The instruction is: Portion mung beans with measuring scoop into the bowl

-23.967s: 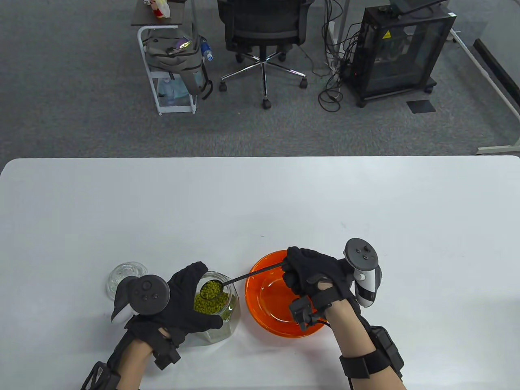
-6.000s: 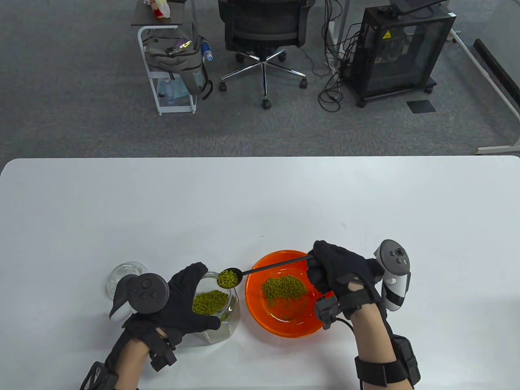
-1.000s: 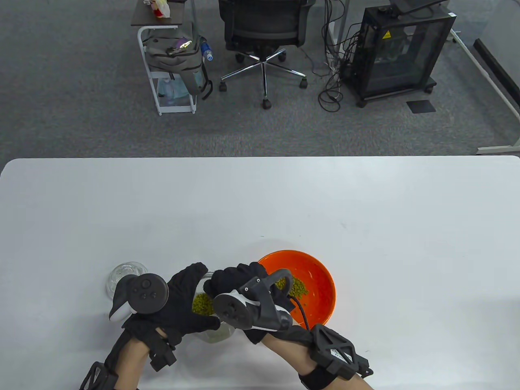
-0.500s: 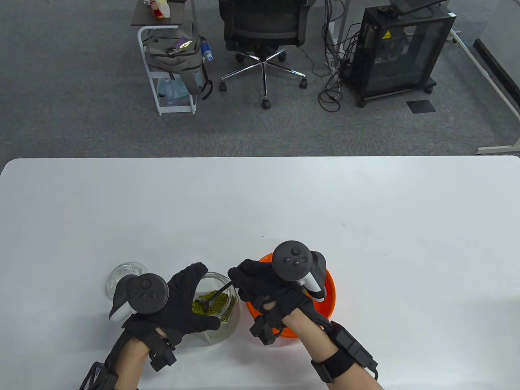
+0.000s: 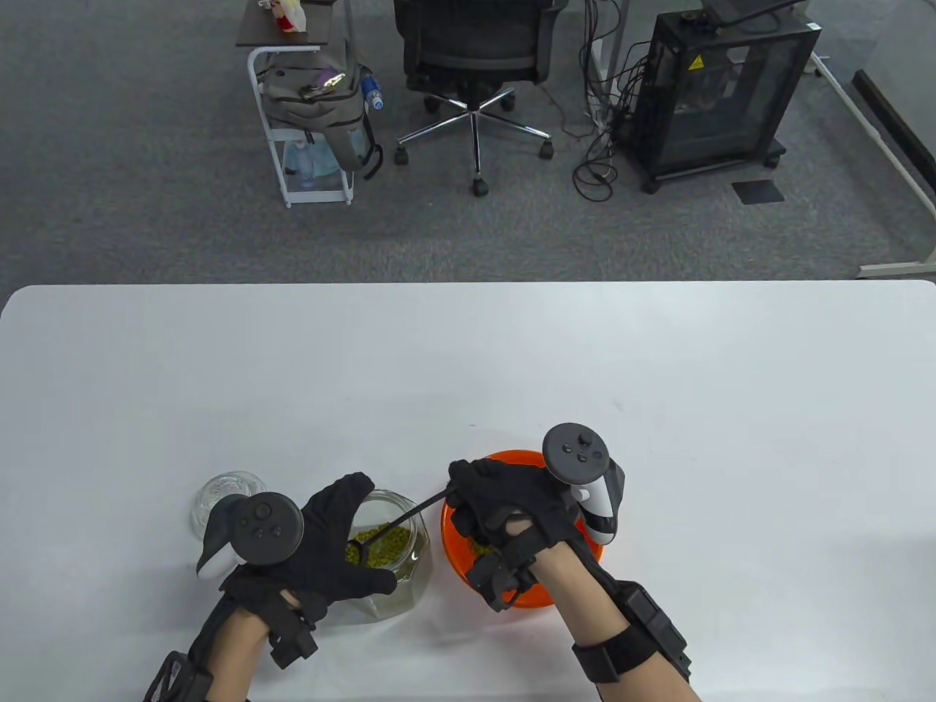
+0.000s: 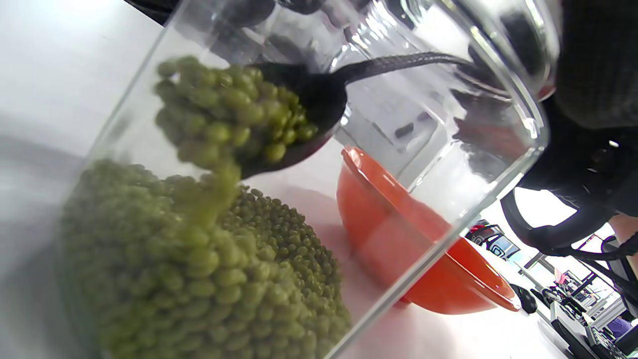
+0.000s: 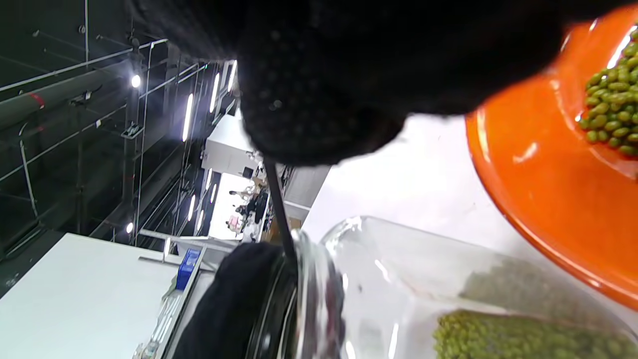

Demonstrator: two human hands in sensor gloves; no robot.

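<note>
My left hand (image 5: 329,548) grips the glass jar (image 5: 402,563) of mung beans (image 5: 387,545) near the table's front edge. My right hand (image 5: 504,504) holds the black measuring scoop (image 5: 406,515) by its handle, over the orange bowl (image 5: 578,556). The scoop's head sits inside the jar. In the left wrist view the scoop (image 6: 309,104) is heaped with beans, and some spill back onto the pile of mung beans (image 6: 199,279). The right wrist view shows the bowl (image 7: 548,199) holding a patch of beans (image 7: 610,109), with the jar (image 7: 398,294) below it.
A clear glass lid (image 5: 227,493) lies on the white table (image 5: 468,365) just left of the left hand. Beyond the far edge stand an office chair (image 5: 475,66), a white cart (image 5: 307,117) with a bag, and a black cabinet (image 5: 724,88).
One second ago my right hand was turned over the jar mouth. It has rolled back and drawn rightward over the bowl, with the scoop still reaching into the jar. The left hand stayed put.
</note>
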